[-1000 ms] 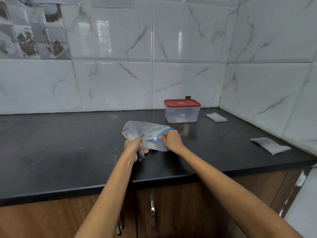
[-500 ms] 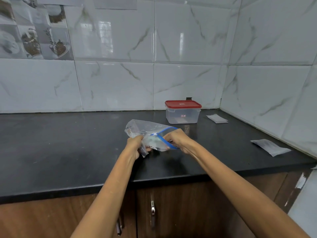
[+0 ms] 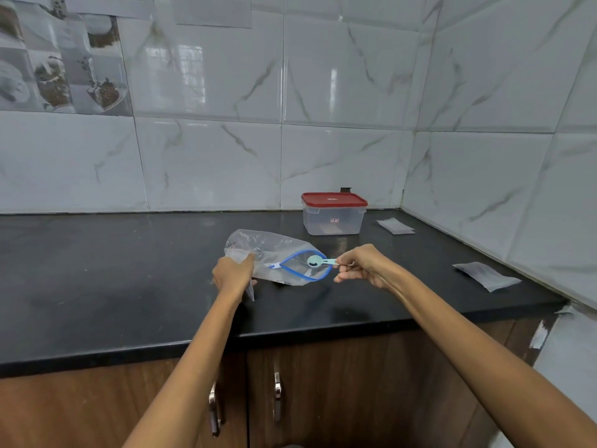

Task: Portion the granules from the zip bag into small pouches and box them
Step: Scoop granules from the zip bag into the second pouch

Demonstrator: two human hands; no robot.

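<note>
The zip bag lies on its side near the middle of the black counter, its blue-edged mouth held open toward the right, and a small pale-blue spoon sits at that mouth with a few dark granules in its bowl. The right hand pinches the spoon's handle between curled fingers and thumb; the left hand grips the bag's bunched lower-left corner, fingers curled round the plastic. The likeliest slip, I'd judge, is a spill: the load is tiny and the spoon shallow, so a tilt on the way to a pouch would scatter granules on the dark stone (hard to spot there). The limp bag could also sag shut if the left hand's grip loosens. One small pouch lies flat well to the right, another by the corner, just beside the red-lidded box, which stands closed against the back wall. Pale marbled tiles cover both walls; wooden cupboard doors sit below.
</note>
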